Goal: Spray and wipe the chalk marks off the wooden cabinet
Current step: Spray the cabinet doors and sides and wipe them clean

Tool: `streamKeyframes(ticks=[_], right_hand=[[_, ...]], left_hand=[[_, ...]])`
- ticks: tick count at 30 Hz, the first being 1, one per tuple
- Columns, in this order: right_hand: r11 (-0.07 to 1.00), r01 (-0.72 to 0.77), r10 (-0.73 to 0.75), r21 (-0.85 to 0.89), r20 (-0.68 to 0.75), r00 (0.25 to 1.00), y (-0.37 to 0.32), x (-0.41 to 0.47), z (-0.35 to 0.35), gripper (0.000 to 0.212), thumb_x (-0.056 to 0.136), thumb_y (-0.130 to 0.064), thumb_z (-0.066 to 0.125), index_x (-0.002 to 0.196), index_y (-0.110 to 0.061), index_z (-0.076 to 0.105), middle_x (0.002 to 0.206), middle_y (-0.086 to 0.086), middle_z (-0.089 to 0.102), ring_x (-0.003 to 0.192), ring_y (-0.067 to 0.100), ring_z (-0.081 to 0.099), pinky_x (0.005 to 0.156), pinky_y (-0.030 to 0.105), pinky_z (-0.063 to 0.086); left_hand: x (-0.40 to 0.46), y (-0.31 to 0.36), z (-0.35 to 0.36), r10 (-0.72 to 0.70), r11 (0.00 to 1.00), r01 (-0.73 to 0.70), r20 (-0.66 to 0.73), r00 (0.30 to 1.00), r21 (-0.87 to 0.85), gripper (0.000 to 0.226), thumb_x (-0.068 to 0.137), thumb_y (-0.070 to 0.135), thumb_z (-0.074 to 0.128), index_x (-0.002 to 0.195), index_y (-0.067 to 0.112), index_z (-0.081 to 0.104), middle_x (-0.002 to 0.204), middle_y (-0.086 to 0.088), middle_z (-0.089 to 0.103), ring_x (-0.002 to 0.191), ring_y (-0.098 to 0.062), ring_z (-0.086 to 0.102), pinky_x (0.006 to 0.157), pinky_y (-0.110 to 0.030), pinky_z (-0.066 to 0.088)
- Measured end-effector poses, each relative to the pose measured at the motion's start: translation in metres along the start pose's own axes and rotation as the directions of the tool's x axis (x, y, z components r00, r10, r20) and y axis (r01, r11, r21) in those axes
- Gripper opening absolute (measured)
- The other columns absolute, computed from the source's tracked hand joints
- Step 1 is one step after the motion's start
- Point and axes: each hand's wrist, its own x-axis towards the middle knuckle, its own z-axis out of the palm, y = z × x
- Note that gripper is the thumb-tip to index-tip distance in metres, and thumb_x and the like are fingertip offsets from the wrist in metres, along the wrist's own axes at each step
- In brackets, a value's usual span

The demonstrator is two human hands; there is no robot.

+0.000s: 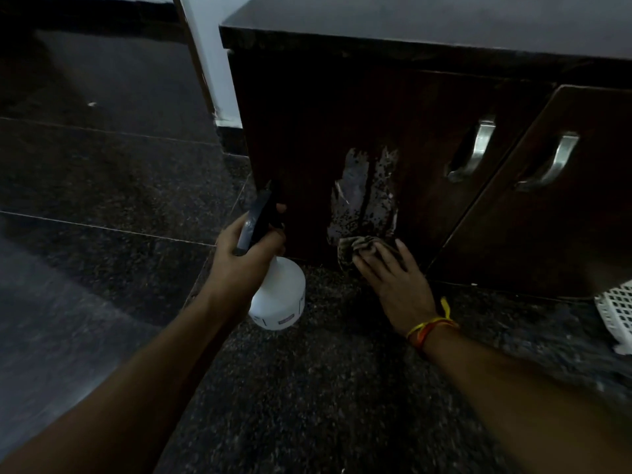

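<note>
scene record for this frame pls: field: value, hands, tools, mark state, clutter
left hand: left hand grips the neck of the spray bottle, nozzle toward the cabinet
right hand: right hand presses the cloth flat on the cabinet door, near its bottom edge
chalk marks: chalk marks wet, whitish patch just above the cloth, not yet wiped off
right door: right door ajar
handles: two metal handles
floor: dark speckled floor
clutter: white basket at the right edge
</note>
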Motion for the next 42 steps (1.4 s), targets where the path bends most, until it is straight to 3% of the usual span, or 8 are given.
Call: streamKeyframes(ticks=[4,8,12,16,21,32,39,42], right_hand=[[0.885,-0.285,0.330,0.370,-0.065,0.942,-0.032,-0.001,-0.006,0.089,0.071,-0.005,0.067,0.147,-0.020,0.024,0.149,0.008,0.038,0.138,0.036,0.030,0.114,0.054,0.013],[0.612,-0.478,0.522,0.629,0.133,0.843,-0.065,0.009,-0.025,0.081,0.084,0.003,0.047,0.151,-0.020,0.007,0.159,0.008,0.011,0.145,0.038,0.003,0.115,0.054,0.018],[0.378,-0.536,0.625,0.755,0.219,0.750,-0.075,0.017,-0.034,0.084,0.086,0.012,0.043,0.151,-0.016,-0.003,0.159,0.009,-0.009,0.145,0.034,-0.007,0.113,0.043,0.027],[0.520,-0.445,0.652,0.729,-0.001,0.759,-0.059,0.024,-0.045,0.088,0.079,0.014,0.052,0.150,-0.013,0.008,0.157,0.014,0.011,0.142,0.046,0.009,0.099,0.053,0.042],[0.632,-0.372,0.670,0.680,-0.237,0.704,-0.030,0.040,-0.081,0.073,0.085,0.006,0.048,0.149,-0.010,0.016,0.154,0.017,0.020,0.138,0.051,0.016,0.108,0.056,0.028],[0.743,-0.454,0.596,0.492,-0.174,0.784,-0.040,0.032,-0.066,0.077,0.080,-0.007,0.066,0.146,-0.009,0.026,0.146,0.017,0.038,0.136,0.049,0.024,0.106,0.054,0.034],[0.732,-0.365,0.610,0.576,-0.313,0.728,-0.017,0.049,-0.114,0.060,0.090,-0.009,0.026,0.149,-0.012,0.017,0.155,0.012,0.022,0.142,0.046,0.009,0.114,0.052,0.016],[0.791,-0.344,0.558,0.507,-0.364,0.746,-0.014,0.049,-0.111,0.059,0.090,-0.011,0.026,0.149,-0.013,0.019,0.153,0.011,0.028,0.141,0.045,0.013,0.113,0.053,0.019]], left_hand=[[0.000,0.001,0.003,-0.008,0.999,0.008,0.001,1.000,-0.049,0.021,0.082,0.016,0.056,0.097,0.025,0.068,0.085,-0.016,0.058,0.078,-0.023,0.056,0.069,-0.032,0.045],[-0.001,0.001,-0.001,-0.003,0.999,0.003,0.001,1.000,-0.048,0.018,0.083,0.017,0.055,0.095,0.019,0.067,0.081,-0.013,0.058,0.077,-0.020,0.057,0.068,-0.031,0.046],[-0.001,-0.003,-0.007,0.006,0.999,-0.006,-0.023,1.000,-0.036,0.028,0.092,0.003,0.055,0.081,0.026,0.063,0.059,0.014,0.056,0.061,-0.002,0.053,0.056,-0.014,0.044],[-0.003,-0.001,-0.008,0.018,0.999,-0.018,-0.025,1.000,-0.030,0.030,0.093,-0.001,0.052,0.078,0.024,0.057,0.055,0.018,0.055,0.057,0.001,0.052,0.053,-0.009,0.041],[-0.002,0.000,0.001,0.019,0.999,-0.019,0.012,1.000,-0.040,0.022,0.094,-0.002,0.051,0.105,0.011,0.065,0.074,0.003,0.058,0.067,-0.004,0.055,0.059,-0.013,0.045],[0.006,0.003,0.023,-0.032,0.996,0.029,-0.026,0.999,-0.086,0.028,0.095,0.001,0.052,0.121,0.007,0.061,0.075,-0.006,0.054,0.068,-0.012,0.054,0.056,-0.010,0.044],[0.013,0.007,0.022,0.017,0.997,-0.024,-0.093,0.995,-0.073,0.027,0.095,0.002,0.053,0.121,0.007,0.062,0.074,-0.004,0.053,0.069,-0.012,0.053,0.057,-0.010,0.044],[0.014,0.007,0.022,0.011,0.996,-0.020,-0.094,0.995,-0.090,0.027,0.095,0.004,0.053,0.121,0.008,0.062,0.075,-0.004,0.053,0.070,-0.012,0.053,0.058,-0.011,0.044]])
